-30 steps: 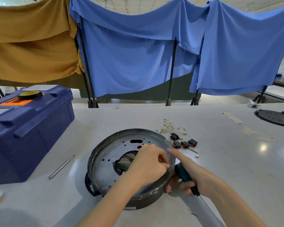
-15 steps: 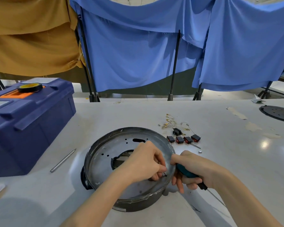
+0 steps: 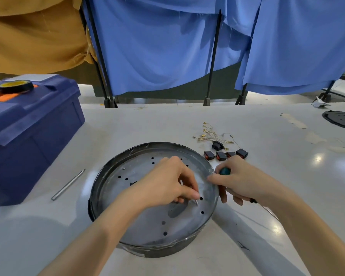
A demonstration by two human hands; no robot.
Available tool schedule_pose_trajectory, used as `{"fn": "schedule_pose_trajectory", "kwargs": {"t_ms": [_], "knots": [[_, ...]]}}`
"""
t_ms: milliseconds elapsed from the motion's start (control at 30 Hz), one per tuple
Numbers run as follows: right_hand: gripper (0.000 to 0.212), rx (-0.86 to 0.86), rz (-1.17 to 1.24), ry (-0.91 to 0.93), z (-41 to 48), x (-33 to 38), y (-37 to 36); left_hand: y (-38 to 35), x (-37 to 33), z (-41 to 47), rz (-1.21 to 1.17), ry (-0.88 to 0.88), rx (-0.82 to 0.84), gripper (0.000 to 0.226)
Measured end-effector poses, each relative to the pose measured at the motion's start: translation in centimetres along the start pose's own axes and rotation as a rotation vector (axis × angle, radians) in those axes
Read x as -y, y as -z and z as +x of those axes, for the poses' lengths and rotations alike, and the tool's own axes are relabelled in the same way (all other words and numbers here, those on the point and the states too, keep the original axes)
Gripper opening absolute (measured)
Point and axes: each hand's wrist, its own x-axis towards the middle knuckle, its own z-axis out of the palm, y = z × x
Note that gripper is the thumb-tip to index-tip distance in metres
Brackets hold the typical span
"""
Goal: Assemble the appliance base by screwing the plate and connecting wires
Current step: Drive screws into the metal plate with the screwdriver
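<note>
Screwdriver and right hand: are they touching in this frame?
Touching. The head view shows the right hand curled round the teal handle of the screwdriver, its shaft sticking out past the palm. The left hand pinches a screw.

The pale, glossy desk fills the lower half of the frame. A dark blue toolbox stands at the left edge, and a thin metal rod lies slantwise just right of it. The round appliance base sits at centre. To its upper right lie a tangle of wires with gold terminals and, nearer the base, small black switches. A black perforated disc lies at the right edge, with a scrap of crumpled paper just above it.
</note>
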Motion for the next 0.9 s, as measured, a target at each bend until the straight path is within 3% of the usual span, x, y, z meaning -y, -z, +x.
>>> {"fn": "schedule_pose_trajectory", "kwargs": {"t_ms": [133, 267, 333, 433, 600, 733, 800, 900], "knots": [[0.042, 0.002, 0.075, 0.028, -0.3, -0.2, 0.0, -0.3, 0.9, 0.0, 0.013, 0.006, -0.023, 0.012], [0.042, -0.184, 0.134, -0.044, 0.2, -0.9, -0.2, -0.3, 1.1, -0.1, 0.079, -0.026, -0.067, 0.017], [0.035, -0.133, 0.19, -0.063, 0.5, -1.0, -0.7, 0.1, 1.1, 0.0, 0.129, -0.025, -0.086, 0.018], [0.046, -0.043, 0.295, -0.065, 0.7, -1.1, -0.9, 1.2, 1.5, 0.0, 0.172, 0.026, -0.129, 0.02], [0.017, 0.024, 0.423, -0.132, 0.9, -1.7, -0.7, 2.4, 2.5, -0.2, 0.202, 0.101, -0.184, 0.018], [0.015, 0.007, 0.508, -0.196, 1.3, -1.9, -1.1, 3.5, 3.2, 0.0, 0.205, 0.118, -0.228, 0.017], [0.017, -0.077, 0.513, -0.199, 1.2, -1.8, -1.2, 4.1, 3.6, 0.0, 0.154, 0.129, -0.264, 0.015], [0.016, -0.402, 0.482, -0.055, 0.8, -1.0, -0.6, 4.2, 3.0, -0.1, 0.097, 0.062, -0.331, 0.021]]}}
